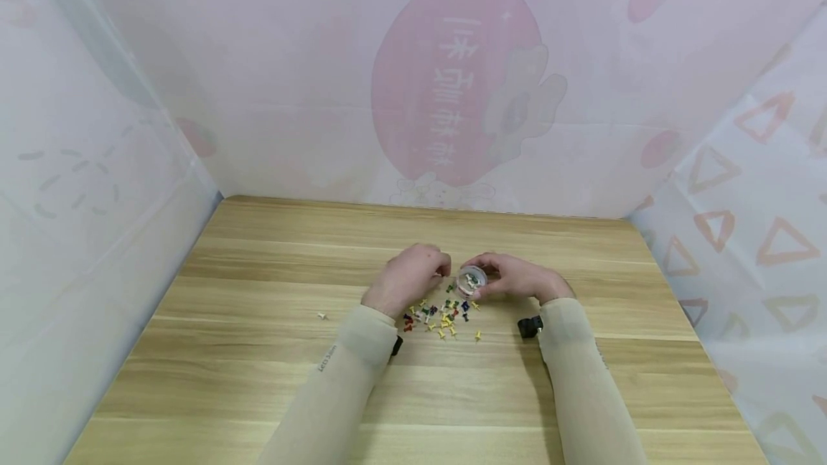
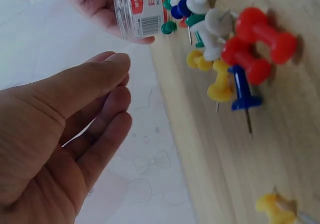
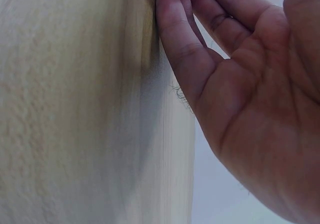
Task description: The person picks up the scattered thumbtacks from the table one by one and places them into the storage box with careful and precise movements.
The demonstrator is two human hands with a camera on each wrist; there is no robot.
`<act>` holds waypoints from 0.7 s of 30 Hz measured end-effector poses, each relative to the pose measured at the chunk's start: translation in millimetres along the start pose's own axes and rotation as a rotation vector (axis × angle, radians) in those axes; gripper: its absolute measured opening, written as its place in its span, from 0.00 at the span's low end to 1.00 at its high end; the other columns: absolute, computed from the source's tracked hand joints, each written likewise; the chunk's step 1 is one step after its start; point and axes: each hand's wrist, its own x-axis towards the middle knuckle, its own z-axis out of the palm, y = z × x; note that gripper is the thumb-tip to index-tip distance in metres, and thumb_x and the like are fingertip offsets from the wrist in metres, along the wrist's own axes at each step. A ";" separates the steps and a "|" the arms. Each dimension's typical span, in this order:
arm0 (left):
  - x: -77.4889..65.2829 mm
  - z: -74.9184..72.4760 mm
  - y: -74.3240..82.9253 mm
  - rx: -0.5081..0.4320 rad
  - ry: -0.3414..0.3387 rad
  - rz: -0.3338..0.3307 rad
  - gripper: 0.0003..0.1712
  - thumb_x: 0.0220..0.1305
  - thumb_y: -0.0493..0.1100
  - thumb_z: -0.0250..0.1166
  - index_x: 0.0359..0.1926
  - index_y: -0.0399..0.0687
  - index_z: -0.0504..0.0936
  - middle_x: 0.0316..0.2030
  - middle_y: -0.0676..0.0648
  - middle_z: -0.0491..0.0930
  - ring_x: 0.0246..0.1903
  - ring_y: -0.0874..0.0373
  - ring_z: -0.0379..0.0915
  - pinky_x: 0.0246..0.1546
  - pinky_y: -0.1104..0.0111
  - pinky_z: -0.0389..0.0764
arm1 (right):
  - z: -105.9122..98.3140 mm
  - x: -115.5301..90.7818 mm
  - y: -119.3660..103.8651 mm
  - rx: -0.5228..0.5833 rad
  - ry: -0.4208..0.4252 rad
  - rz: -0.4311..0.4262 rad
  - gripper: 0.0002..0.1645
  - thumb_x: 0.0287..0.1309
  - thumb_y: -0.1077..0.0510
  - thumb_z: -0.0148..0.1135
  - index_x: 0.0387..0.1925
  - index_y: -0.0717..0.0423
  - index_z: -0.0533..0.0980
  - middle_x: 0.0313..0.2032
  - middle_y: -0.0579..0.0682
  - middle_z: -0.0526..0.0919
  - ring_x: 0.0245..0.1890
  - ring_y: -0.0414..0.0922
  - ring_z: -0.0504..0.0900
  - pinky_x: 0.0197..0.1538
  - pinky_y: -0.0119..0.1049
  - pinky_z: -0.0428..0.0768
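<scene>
In the head view my right hand [image 1: 520, 277] grips a small clear plastic jar [image 1: 470, 283], with a few push pins inside. The left wrist view shows the jar's red-and-white label [image 2: 145, 7] with a barcode. My left hand [image 1: 413, 278] hovers to the left of the jar, apart from it. Its thumb [image 2: 107, 72] meets the index finger, and the other fingers bend loosely. Whether a pin sits between those fingertips is hidden. Loose push pins [image 1: 446, 321] in red, yellow, blue, green and white lie in a pile in front of the jar.
One white push pin [image 1: 321, 316] lies by itself left of the left forearm. A yellow pin [image 1: 478, 336] rests at the pile's near right edge. The wooden table [image 1: 258, 250] ends at printed cloth walls [image 1: 310, 142] at the back and sides.
</scene>
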 end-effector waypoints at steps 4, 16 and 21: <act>3.2 3.5 3.4 0.013 0.034 0.034 0.07 0.83 0.38 0.75 0.55 0.50 0.95 0.53 0.50 0.95 0.56 0.54 0.91 0.63 0.59 0.93 | 0.0 0.6 -0.1 0.007 0.002 0.002 0.39 0.77 0.52 0.81 0.80 0.61 0.78 0.74 0.61 0.85 0.74 0.58 0.83 0.83 0.62 0.78; 9.8 16.1 18.8 0.031 0.087 0.129 0.11 0.82 0.37 0.75 0.60 0.49 0.94 0.51 0.49 0.94 0.55 0.53 0.91 0.61 0.61 0.93 | 0.5 -2.1 -4.4 0.025 0.003 0.031 0.43 0.77 0.52 0.81 0.83 0.62 0.74 0.74 0.63 0.84 0.75 0.60 0.83 0.84 0.66 0.77; 11.8 23.6 23.2 0.047 0.074 0.138 0.11 0.83 0.40 0.75 0.60 0.53 0.95 0.48 0.52 0.93 0.52 0.55 0.89 0.55 0.62 0.92 | 0.5 -2.2 -4.3 0.030 -0.002 0.024 0.41 0.78 0.51 0.80 0.82 0.61 0.75 0.75 0.62 0.84 0.76 0.59 0.82 0.85 0.64 0.77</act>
